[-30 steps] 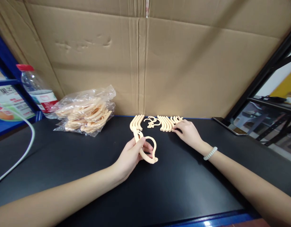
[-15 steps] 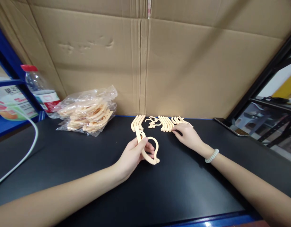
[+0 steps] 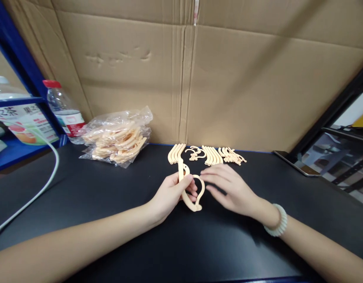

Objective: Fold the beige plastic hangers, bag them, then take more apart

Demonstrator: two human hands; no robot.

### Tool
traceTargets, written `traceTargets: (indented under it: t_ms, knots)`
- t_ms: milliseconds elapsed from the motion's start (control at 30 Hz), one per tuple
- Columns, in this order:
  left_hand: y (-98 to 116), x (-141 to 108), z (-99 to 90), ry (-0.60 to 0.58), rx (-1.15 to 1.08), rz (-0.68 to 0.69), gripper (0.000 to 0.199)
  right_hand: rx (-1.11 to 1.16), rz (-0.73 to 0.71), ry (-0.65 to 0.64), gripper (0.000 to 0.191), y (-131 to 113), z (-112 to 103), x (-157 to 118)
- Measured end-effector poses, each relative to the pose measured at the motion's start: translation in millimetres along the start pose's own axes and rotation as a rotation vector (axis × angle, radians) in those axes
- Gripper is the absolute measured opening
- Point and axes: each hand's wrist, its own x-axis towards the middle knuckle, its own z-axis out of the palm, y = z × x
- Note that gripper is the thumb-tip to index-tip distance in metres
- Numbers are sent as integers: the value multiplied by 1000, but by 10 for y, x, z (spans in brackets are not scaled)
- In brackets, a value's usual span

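Note:
My left hand (image 3: pixel 175 188) is closed on a beige plastic folding hanger (image 3: pixel 189 199), thumb across its front. A long arm of the hanger points up toward the back, and a curved hook-like part (image 3: pixel 203 188) loops out to the right. Part of the hanger is hidden behind my fingers and thumb. Close to that loop is my right hand (image 3: pixel 230 188), fingers apart and nothing seen in them. Whether its fingertips touch the loop I cannot tell.
Along the back of the black table (image 3: pixel 116 220) lie curved beige arms (image 3: pixel 175 154), loose hooks (image 3: pixel 196 152), a row of straighter pieces (image 3: pixel 212 155) and smaller curved pieces (image 3: pixel 231 154). Left stand a plastic bag of beige parts (image 3: pixel 119 137), a bottle (image 3: pixel 66 114) and a white cable (image 3: pixel 53 173). A phone (image 3: pixel 296 163) lies right.
My right hand has come away from the pieces at the back right and moved toward the hanger. My left hand still holds the hanger. The view has shifted slightly.

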Motion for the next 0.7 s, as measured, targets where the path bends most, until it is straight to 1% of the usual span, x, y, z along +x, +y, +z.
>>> traceTargets:
  t_ms: [67,167,333,433,567,700]
  knots:
    - [-6,-2,-12,-23,39,13,37,-48,-127,-40,29,-137,-20,25]
    - [-8,-2,-23,-37,65,21,38,-142,-206,-40,27,-185,-33,22]
    - [3,9,-19,-52,63,-8,39,-227,-260,-74,18,-163,-20,29]
    - [9,16,-15,-52,61,-23,39,-257,-292,-124,19,-192,-16,46]
    - [19,12,-10,-53,72,-23,35,-303,-266,-166,20,-181,-6,40]
    - [26,0,5,-56,66,-38,26,-300,-246,-197,19,-126,22,21]
